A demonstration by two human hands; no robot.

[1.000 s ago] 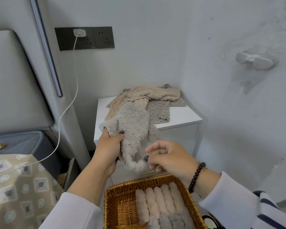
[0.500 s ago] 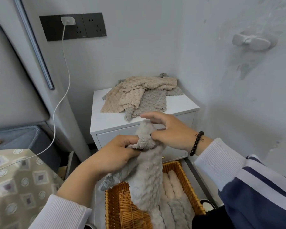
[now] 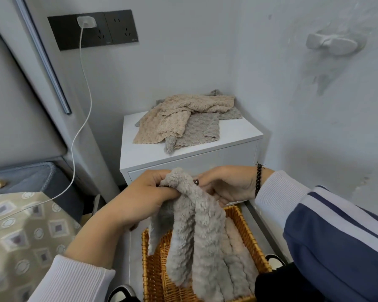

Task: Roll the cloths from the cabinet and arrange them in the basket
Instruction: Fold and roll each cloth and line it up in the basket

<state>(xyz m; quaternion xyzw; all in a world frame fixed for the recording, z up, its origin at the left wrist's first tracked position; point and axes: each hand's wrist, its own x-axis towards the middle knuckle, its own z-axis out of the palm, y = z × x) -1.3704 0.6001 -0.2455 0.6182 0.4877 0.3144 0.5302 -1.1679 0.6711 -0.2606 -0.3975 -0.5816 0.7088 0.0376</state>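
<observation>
Grey walls meet in a corner at the far side, and a white cabinet [image 3: 190,149] is set against them; a loose pile of cloths [image 3: 183,120], beige and grey, is left on its top, so more pieces remain to be rolled. Nearer, a wicker basket [image 3: 153,269] is placed on the floor directly under the hands, probably so that each roll can be lowered straight in. Rolled cloths [image 3: 238,243] are already laid side by side at its right part. A grey cloth [image 3: 196,232] is held up by its top edge: the left hand [image 3: 144,199] is curled around it, and the right hand [image 3: 225,188] seems to pinch the same edge, though its fingertips are partly hidden. The cloth hangs down over the basket, apparently to be straightened before rolling.
</observation>
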